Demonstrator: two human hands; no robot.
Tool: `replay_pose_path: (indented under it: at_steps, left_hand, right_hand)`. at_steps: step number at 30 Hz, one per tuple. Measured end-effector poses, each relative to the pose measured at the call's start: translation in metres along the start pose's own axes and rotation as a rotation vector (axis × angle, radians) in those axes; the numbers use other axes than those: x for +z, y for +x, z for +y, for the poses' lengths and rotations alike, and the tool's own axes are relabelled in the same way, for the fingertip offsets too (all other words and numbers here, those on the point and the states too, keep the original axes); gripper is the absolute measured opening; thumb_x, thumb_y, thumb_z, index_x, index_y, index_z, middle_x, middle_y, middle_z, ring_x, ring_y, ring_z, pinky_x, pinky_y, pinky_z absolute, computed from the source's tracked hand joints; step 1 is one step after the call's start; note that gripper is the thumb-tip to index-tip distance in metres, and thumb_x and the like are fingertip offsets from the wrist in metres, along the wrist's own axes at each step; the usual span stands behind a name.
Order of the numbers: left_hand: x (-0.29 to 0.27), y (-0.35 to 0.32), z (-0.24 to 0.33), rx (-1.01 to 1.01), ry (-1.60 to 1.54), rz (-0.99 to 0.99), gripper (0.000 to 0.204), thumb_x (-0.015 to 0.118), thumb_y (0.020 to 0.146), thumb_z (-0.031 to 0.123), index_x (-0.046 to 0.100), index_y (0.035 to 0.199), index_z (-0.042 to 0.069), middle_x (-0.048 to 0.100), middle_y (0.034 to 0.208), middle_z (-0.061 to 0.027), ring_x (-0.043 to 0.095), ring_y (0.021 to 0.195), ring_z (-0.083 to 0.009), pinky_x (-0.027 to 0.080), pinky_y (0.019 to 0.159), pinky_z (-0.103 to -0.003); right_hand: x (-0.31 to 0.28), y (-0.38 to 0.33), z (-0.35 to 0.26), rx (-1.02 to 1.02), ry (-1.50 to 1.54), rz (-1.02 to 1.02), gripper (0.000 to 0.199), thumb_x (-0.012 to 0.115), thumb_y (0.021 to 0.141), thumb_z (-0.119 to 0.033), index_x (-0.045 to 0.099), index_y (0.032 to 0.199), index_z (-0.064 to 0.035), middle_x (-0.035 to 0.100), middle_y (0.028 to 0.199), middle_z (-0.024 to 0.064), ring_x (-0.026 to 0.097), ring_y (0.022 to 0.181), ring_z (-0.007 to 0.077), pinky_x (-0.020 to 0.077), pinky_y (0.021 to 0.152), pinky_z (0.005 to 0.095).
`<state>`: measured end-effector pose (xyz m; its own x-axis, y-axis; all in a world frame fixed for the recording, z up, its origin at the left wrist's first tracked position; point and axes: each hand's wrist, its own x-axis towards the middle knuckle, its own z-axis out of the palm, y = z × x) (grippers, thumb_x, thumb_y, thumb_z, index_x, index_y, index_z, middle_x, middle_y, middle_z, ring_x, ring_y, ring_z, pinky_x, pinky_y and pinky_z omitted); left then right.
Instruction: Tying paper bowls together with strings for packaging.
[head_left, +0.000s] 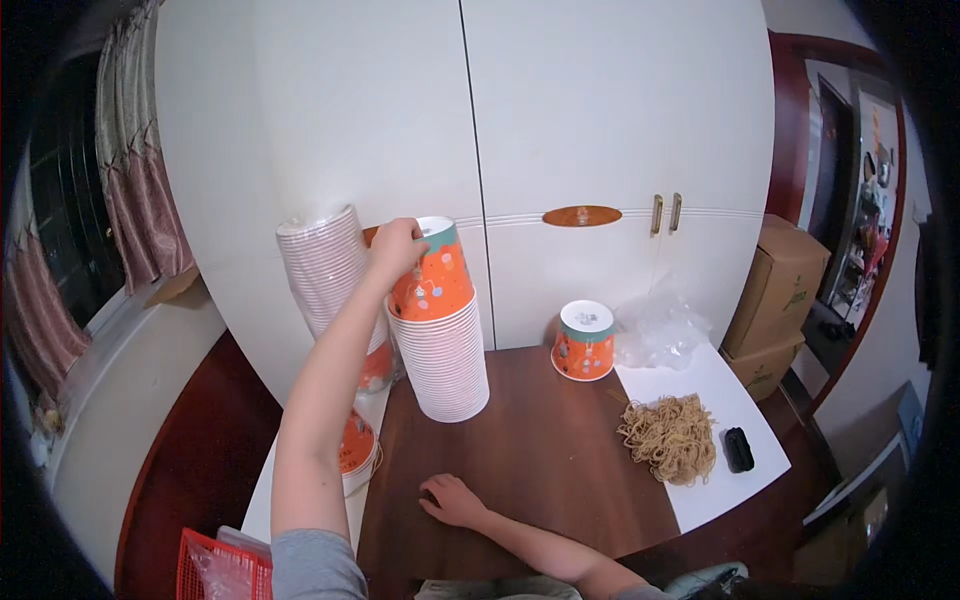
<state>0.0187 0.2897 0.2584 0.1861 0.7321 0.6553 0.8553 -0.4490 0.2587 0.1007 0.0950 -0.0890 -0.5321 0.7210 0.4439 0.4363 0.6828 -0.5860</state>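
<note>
A tall stack of nested paper buckets [440,365] stands upside down on the brown tabletop, its white rims layered one below another. The top orange bucket [440,280] has a teal band and a white base facing up. My left hand [400,247] reaches up to it with fingers closed at the base edge; the thumb is partly hidden. Low on the table near the front, my right hand [452,500] lies relaxed with its fingers loosely stretched and nothing in them. Another orange bucket [584,350] sits upside down by itself, farther right.
A plastic-wrapped bucket stack [325,265] leans at the left, with an orange round piece [356,447] below it. Tan rubber bands [672,438], a black object [738,450] and a clear plastic bag [665,328] lie right. Behind rises a white cabinet [600,120]; cartons [778,290] stand beyond.
</note>
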Motion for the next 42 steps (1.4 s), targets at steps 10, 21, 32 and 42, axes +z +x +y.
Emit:
replay_pose_path:
  at_steps: [10, 21, 32, 42]
  left_hand:
    - [-0.029, 0.03, -0.001, -0.061, -0.128, 0.112, 0.015, 0.066, 0.059, 0.015, 0.06, 0.066, 0.002, 0.06, 0.064, -0.012, 0.06, 0.058, -0.0208, 0.048, 0.057, -0.031]
    - [-0.173, -0.026, 0.018, 0.058, -0.619, 0.421, 0.012, 0.06, 0.077, 0.016, 0.054, 0.078, 0.005, 0.057, 0.075, -0.0025, 0.055, 0.071, -0.0117, 0.044, 0.065, -0.026]
    - [-0.024, -0.273, -0.014, -0.806, -1.766, -0.024, 0.018, 0.05, 0.085, 0.022, 0.05, 0.089, 0.004, 0.058, 0.091, -0.008, 0.058, 0.083, -0.0198, 0.048, 0.077, -0.038]
    - [0.096, -0.346, 0.004, -0.988, -1.768, -0.241, 0.037, 0.046, 0.085, 0.022, 0.046, 0.116, 0.002, 0.054, 0.109, -0.0103, 0.054, 0.097, -0.0205, 0.045, 0.081, -0.034]
  right_hand:
    - [-0.001, -0.002, 0.003, 0.014, 0.012, -0.021, 0.021, 0.055, 0.077, -0.021, 0.053, 0.091, -0.0055, 0.054, 0.094, 0.0126, 0.049, 0.092, 0.0297, 0.0399, 0.08, 0.0386]
    - [0.001, 0.006, 0.012, 0.002, 0.173, 0.181, 0.021, 0.059, 0.077, -0.017, 0.052, 0.092, -0.0045, 0.055, 0.087, 0.0107, 0.053, 0.081, 0.024, 0.0417, 0.076, 0.0335]
    - [-0.141, 0.01, -0.034, 0.276, 1.245, 0.509, 0.048, 0.032, 0.089, -0.039, 0.038, 0.121, -0.0042, 0.047, 0.117, 0.0064, 0.042, 0.11, 0.0168, 0.0312, 0.094, 0.0331]
    - [-0.17, -0.038, -0.058, 0.118, 0.604, 0.528, 0.046, 0.045, 0.08, -0.008, 0.036, 0.124, 0.0003, 0.035, 0.13, 0.0145, 0.032, 0.122, 0.0244, 0.0233, 0.101, 0.0344]
